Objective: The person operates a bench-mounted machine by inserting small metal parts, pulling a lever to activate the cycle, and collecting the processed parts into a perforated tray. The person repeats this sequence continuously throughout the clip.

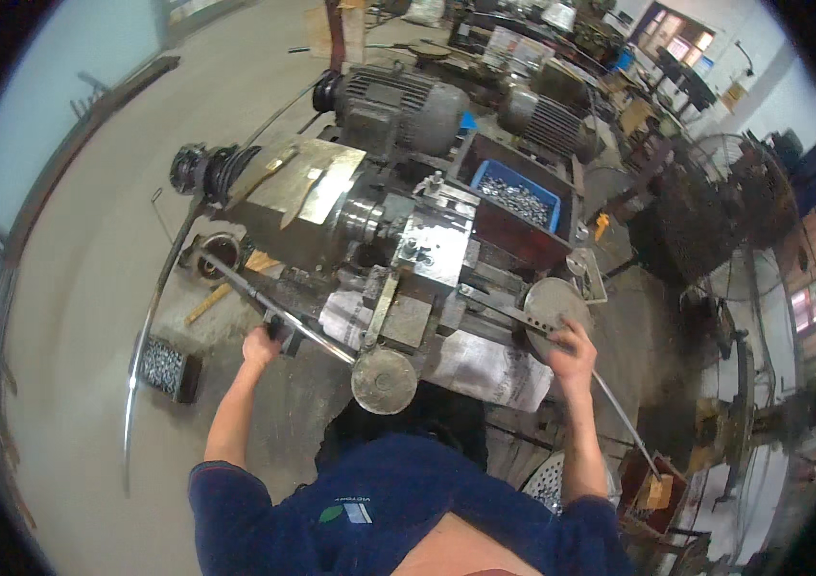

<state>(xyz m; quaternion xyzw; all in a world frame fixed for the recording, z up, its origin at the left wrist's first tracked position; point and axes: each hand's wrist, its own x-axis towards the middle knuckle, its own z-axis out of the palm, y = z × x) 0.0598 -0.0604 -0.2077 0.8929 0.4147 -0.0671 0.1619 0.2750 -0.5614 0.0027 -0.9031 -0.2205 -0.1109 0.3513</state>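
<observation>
A small metal-turning machine stands in front of me, with a bright steel block beside its round chuck. My left hand is closed at a dark handle, low at the machine's left front, below a long shiny rod. The fingers are partly hidden. On the other side, my right hand has its fingers curled over the near end of a flat lever bar with holes. Just behind that hand lies a round grey disc. Another round disc sits at the machine's front edge.
A blue tray of small metal parts rests in a brown box at the back right. On the floor at left stands a dark bin of small parts. Electric motors sit behind. At right are a large fan and a brown box.
</observation>
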